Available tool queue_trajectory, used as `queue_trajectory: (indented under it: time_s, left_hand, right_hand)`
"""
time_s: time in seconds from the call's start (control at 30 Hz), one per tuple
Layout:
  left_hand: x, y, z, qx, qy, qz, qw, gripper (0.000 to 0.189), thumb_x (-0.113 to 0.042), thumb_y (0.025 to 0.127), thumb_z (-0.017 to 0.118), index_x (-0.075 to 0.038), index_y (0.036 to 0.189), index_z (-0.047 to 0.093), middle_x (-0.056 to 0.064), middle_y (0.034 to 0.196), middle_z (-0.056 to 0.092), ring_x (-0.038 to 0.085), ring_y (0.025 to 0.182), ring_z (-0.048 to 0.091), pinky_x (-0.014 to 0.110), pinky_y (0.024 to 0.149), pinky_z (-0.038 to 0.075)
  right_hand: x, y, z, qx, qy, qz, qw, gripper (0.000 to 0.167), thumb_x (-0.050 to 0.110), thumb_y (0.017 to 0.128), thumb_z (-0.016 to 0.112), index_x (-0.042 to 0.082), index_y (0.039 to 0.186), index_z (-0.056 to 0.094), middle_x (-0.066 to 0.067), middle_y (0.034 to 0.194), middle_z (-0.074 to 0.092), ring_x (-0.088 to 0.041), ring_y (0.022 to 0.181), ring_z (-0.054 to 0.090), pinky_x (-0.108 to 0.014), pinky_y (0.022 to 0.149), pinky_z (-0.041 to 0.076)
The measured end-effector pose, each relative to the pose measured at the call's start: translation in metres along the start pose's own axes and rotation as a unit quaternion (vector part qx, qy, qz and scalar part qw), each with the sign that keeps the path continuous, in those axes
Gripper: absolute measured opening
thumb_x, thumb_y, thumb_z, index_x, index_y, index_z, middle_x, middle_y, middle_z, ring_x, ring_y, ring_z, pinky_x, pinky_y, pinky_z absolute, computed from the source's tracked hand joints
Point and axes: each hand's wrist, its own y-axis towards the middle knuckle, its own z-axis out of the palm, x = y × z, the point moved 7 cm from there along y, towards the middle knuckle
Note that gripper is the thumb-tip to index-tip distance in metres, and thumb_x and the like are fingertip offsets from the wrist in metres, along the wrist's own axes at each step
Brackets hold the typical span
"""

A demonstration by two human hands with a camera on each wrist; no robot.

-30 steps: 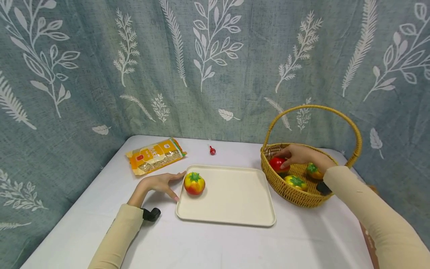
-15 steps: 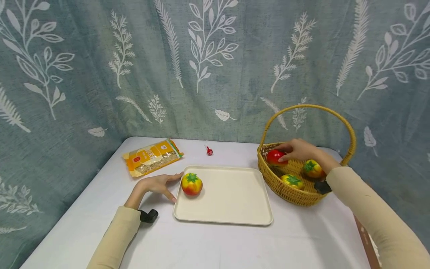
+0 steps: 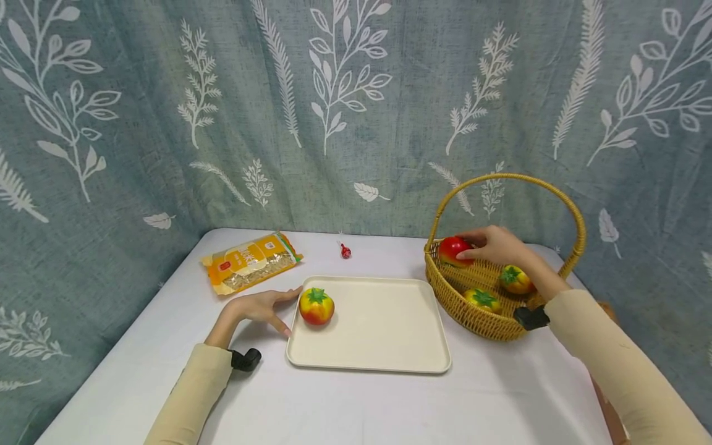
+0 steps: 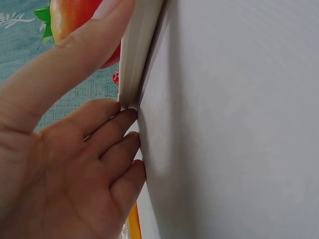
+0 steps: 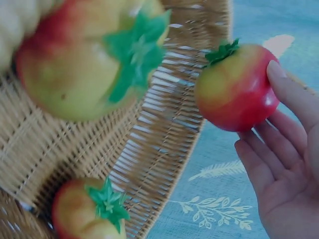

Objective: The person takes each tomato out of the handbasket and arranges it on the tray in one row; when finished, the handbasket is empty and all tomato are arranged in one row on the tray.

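Note:
My right hand (image 3: 496, 248) pinches a red-and-yellow tomato (image 3: 455, 251) between thumb and fingers, above the far left part of the wicker basket (image 3: 473, 321). In the right wrist view the held tomato (image 5: 238, 88) has its green leaves turned away from the palm. Two more tomatoes lie in the basket, a front one (image 3: 483, 300) and a right one (image 3: 515, 280). On the left, my left hand (image 3: 258, 309) touches the left edge of the cream tray (image 3: 378, 321) with spread fingers. Another tomato (image 3: 316, 306) rests on the tray near that hand.
An orange bag of grain (image 3: 253, 262) lies at the back left of the white table (image 3: 356, 408). Behind the tray is a small red wrapped lollipop (image 3: 345, 251). The basket's tall handle (image 3: 514, 176) arches over it. A patterned curtain (image 3: 278, 111) hangs behind.
My right hand has lifted the tomato a little from the basket's bottom toward its far left rim. The left hand stays at the tray edge. The head view has shifted slightly.

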Motion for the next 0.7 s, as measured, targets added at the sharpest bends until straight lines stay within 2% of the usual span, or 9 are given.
queue_trajectory:
  time_s: [0.43,0.57,0.7]
  left_hand:
    - [0.002,-0.001,0.001,0.001,0.001,-0.008,1.0000,0.107,-0.032,0.068,0.088,-0.012,0.153,0.027,0.015,0.156,0.026,0.038,0.142,0.020,0.055,0.114,0.018]
    - [0.001,0.000,0.000,0.003,0.002,-0.003,1.0000,0.106,-0.032,0.069,0.087,-0.012,0.153,0.027,0.015,0.156,0.026,0.038,0.142,0.020,0.055,0.114,0.018]
    - [0.001,0.001,0.001,0.004,0.007,-0.002,1.0000,0.106,-0.032,0.069,0.087,-0.012,0.153,0.026,0.016,0.156,0.027,0.039,0.142,0.020,0.056,0.114,0.018]
  right_hand:
    - [0.009,-0.031,-0.012,-0.067,0.070,0.064,0.9932,0.075,0.051,0.087,0.066,0.002,0.140,0.049,-0.025,0.131,0.056,-0.039,0.116,0.056,-0.053,0.088,0.051]
    - [0.007,-0.038,-0.010,-0.092,0.096,0.085,0.9875,0.076,0.052,0.086,0.066,0.003,0.142,0.047,-0.024,0.133,0.055,-0.039,0.117,0.055,-0.054,0.090,0.049]
    - [0.008,-0.044,-0.004,-0.105,0.122,0.087,0.9831,0.077,0.050,0.086,0.067,0.003,0.143,0.046,-0.024,0.134,0.054,-0.039,0.119,0.054,-0.053,0.092,0.049]
